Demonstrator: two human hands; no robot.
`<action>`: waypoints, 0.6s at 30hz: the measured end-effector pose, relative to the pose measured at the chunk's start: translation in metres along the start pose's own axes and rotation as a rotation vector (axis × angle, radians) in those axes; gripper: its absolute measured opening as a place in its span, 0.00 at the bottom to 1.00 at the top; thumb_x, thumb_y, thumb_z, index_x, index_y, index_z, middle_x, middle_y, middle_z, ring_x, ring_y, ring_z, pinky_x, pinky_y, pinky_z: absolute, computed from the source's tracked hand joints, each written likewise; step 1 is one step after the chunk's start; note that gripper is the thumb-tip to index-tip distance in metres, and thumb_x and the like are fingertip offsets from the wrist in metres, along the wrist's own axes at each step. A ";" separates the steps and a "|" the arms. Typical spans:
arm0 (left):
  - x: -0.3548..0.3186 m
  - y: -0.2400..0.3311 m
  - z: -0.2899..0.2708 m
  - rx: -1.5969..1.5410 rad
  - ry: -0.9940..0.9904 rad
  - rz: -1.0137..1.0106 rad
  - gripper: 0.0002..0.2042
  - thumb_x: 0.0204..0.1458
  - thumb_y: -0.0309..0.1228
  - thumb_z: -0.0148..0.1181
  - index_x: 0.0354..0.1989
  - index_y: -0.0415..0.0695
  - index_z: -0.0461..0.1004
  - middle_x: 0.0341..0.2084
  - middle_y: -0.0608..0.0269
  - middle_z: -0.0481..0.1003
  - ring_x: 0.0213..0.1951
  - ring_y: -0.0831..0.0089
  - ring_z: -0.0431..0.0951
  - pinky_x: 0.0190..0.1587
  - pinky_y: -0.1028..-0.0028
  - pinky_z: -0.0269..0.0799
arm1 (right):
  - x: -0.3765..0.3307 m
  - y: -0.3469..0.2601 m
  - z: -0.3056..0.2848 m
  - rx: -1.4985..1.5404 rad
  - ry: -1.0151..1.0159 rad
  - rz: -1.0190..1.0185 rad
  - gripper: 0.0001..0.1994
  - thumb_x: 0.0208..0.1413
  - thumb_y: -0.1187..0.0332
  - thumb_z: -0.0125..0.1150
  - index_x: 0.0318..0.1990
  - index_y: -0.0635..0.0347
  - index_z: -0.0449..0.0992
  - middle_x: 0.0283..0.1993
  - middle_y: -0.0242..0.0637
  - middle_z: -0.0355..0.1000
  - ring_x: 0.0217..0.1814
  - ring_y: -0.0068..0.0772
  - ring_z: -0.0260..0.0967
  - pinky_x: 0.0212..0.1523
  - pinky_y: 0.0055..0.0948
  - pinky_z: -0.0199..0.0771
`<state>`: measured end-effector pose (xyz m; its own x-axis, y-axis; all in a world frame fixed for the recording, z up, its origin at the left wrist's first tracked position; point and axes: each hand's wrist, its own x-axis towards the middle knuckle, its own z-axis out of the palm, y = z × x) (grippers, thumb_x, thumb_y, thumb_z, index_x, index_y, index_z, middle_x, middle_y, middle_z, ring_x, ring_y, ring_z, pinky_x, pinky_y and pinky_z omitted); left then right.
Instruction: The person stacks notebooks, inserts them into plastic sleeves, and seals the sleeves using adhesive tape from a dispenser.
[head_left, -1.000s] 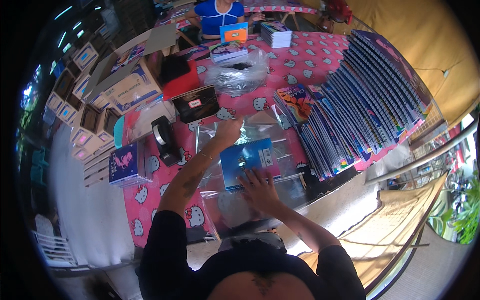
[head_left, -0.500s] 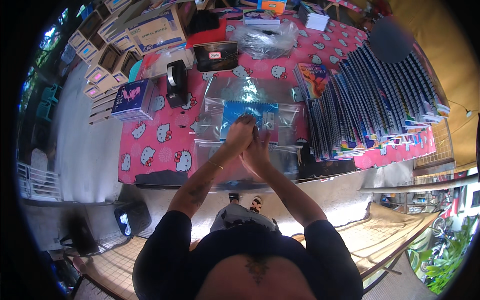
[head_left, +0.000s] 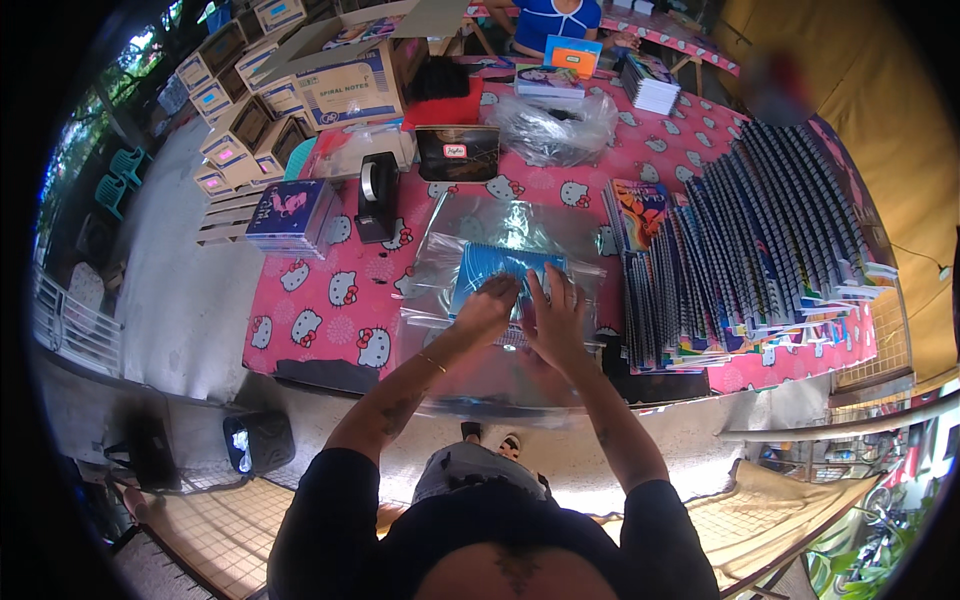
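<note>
We stand at the near edge of the table [head_left: 300, 330], which is covered in a pink cartoon-cat cloth, and both our hands rest on a blue spiral notebook [head_left: 500, 272] lying inside a clear plastic sleeve [head_left: 470, 240] near the middle of that edge. Our left hand [head_left: 487, 305] is curled, its fingertips pressed down on the notebook's near end; whether it pinches the film we cannot tell. Our right hand [head_left: 556, 318] lies flat beside it, fingers spread over the sleeve. The notebook looks light and fairly stiff, so it should slide as one piece; the sleeve is thin, glossy and slippery, likely to crease or cling, and we judge it best taken at its open near edge while the notebook is held by its flat cover. A black tape dispenser [head_left: 377, 195] stands toward the far left, beside a purple notebook stack [head_left: 290, 212]. Rows of fanned spiral notebooks [head_left: 750, 250] fill the right side, and a crumpled plastic bag [head_left: 555, 125] lies near the far edge.
</note>
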<state>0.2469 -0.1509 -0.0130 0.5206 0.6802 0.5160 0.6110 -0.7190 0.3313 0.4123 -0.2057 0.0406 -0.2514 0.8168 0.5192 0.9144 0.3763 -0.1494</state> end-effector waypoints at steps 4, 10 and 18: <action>0.007 -0.002 0.000 -0.165 -0.019 -0.046 0.15 0.48 0.24 0.56 0.45 0.34 0.73 0.49 0.41 0.73 0.54 0.47 0.73 0.59 0.59 0.68 | -0.003 0.019 0.050 0.052 -0.052 0.042 0.19 0.47 0.66 0.65 0.49 0.53 0.74 0.47 0.36 0.69 0.54 0.39 0.67 0.57 0.46 0.61; -0.004 -0.072 -0.037 -0.148 0.355 -0.747 0.15 0.56 0.39 0.59 0.42 0.39 0.75 0.37 0.49 0.77 0.38 0.57 0.79 0.39 0.64 0.75 | -0.007 0.011 0.060 -0.008 0.023 0.078 0.13 0.47 0.64 0.65 0.42 0.50 0.75 0.41 0.33 0.69 0.50 0.37 0.69 0.55 0.45 0.62; -0.004 -0.101 -0.018 -1.107 0.082 -1.186 0.16 0.58 0.48 0.57 0.40 0.48 0.72 0.20 0.72 0.68 0.19 0.81 0.65 0.20 0.80 0.58 | -0.005 0.010 0.055 0.054 0.053 0.132 0.14 0.45 0.68 0.65 0.42 0.50 0.76 0.42 0.31 0.70 0.49 0.35 0.69 0.55 0.44 0.61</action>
<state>0.1724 -0.0841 -0.0344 0.0420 0.9141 -0.4033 -0.0998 0.4054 0.9087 0.4052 -0.1817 -0.0097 -0.1118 0.8373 0.5352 0.9195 0.2914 -0.2638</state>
